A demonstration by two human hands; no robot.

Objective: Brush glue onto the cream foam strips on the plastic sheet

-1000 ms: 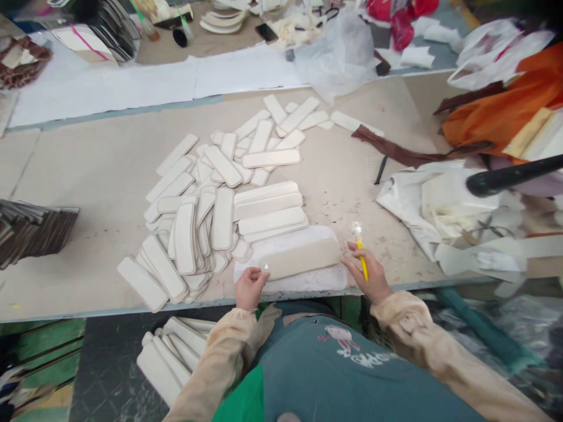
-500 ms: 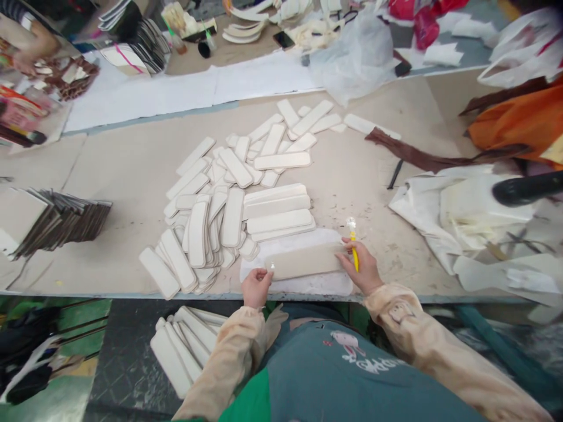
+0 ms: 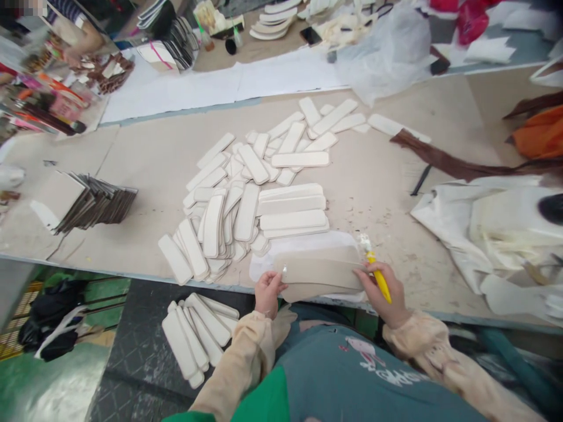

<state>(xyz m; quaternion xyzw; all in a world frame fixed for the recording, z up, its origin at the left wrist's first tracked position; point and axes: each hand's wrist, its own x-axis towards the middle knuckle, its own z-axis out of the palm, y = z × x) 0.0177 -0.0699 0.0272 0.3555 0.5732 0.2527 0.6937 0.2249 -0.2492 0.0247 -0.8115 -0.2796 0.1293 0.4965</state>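
Holding beige strip (image 3: 323, 274) over white paper (image 3: 260, 266), near edge of worktable (image 3: 369, 181). Left hand (image 3: 267, 293) pinching left end; right hand (image 3: 387, 293) closed round yellow-handled brush (image 3: 382, 286), fingertips on strip's right end. Risk: wrist roll could tip brush head inward, smearing strip; uneven pull could crease it.

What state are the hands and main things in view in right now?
Beige piece: held at both ends
Yellow-handled tool: held, whitish tip pointing forward
Left hand: closed on beige piece
Right hand: closed on yellow-handled tool, touching beige piece
White pieces: loosely heaped
Dark-edged stack: slanted
Phone: lying flat, dark
Plastic bag: crumpled
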